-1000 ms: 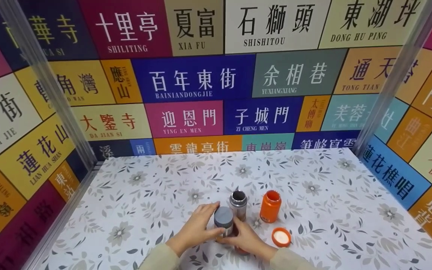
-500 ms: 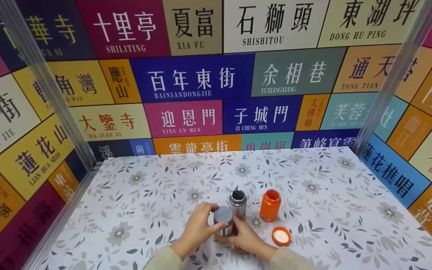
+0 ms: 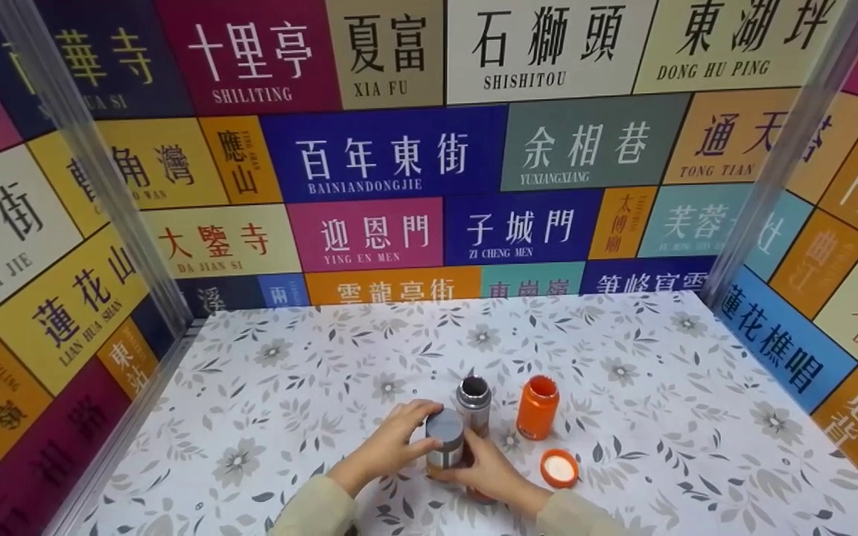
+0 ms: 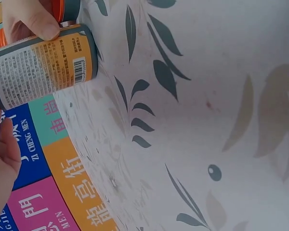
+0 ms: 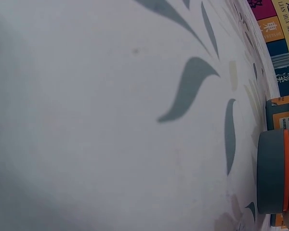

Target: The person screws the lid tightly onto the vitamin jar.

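Note:
My right hand (image 3: pixel 492 476) grips the body of a labelled canister (image 4: pixel 43 67), orange and white with printed text and a barcode. My left hand (image 3: pixel 388 447) holds the canister's grey lid (image 3: pixel 445 426) between thumb and curled fingers. The canister stands upright near the table's front. Close by my right hand, a loose grey lid with an orange rim (image 5: pixel 272 172) lies on the table, mostly hidden in the head view. Just behind the canister stands a silver bottle (image 3: pixel 474 402) with its mouth uncovered.
To the right stands an uncovered orange bottle (image 3: pixel 538 409). An orange cap (image 3: pixel 559 469) lies in front of it, its white inside facing up. The flower-patterned tabletop (image 3: pixel 310 372) meets walls of coloured sign panels (image 3: pixel 369 234) at the back and sides.
My left hand's fingers and wrist shift slightly around the grey lid, pulling back and then reaching forward again. My right hand keeps its grip; the bottles and loose caps stay put.

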Action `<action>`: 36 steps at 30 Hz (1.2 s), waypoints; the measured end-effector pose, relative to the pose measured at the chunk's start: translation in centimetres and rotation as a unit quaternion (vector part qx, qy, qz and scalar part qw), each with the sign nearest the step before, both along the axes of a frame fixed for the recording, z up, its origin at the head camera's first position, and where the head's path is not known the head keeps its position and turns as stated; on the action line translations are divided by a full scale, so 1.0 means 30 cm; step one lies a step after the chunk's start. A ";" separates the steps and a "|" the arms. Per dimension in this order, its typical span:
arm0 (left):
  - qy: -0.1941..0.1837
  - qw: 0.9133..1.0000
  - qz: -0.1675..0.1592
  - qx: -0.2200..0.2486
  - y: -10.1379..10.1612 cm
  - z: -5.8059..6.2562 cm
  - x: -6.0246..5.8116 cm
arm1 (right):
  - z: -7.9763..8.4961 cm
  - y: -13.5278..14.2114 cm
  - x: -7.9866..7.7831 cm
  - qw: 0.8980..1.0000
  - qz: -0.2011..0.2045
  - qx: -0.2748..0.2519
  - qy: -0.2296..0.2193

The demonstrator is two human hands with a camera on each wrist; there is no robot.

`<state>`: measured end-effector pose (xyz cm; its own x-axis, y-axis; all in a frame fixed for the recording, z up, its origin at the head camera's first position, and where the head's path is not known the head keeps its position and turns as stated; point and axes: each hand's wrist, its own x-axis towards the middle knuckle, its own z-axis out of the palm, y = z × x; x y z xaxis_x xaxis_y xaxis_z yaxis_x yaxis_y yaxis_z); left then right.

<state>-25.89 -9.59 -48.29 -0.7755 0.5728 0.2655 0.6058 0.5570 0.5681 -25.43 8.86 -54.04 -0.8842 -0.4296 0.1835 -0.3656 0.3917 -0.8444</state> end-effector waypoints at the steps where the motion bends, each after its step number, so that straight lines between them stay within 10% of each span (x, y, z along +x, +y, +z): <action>1: -0.008 1.000 -0.004 -0.001 -0.003 -0.001 0.001 | 0.013 -0.002 0.007 1.000 0.001 -0.003 0.001; 7: -0.076 0.996 0.024 0.046 -0.011 -0.015 0.019 | 0.024 -0.003 0.014 1.000 0.008 -0.010 0.006; 16: 0.001 0.982 0.151 0.109 0.032 -0.044 0.039 | -0.050 0.004 -0.025 1.000 0.021 -0.019 -0.007; 36: -0.029 0.997 0.047 0.051 -0.004 -0.015 0.022 | -0.045 0.009 -0.023 1.000 0.013 -0.009 -0.022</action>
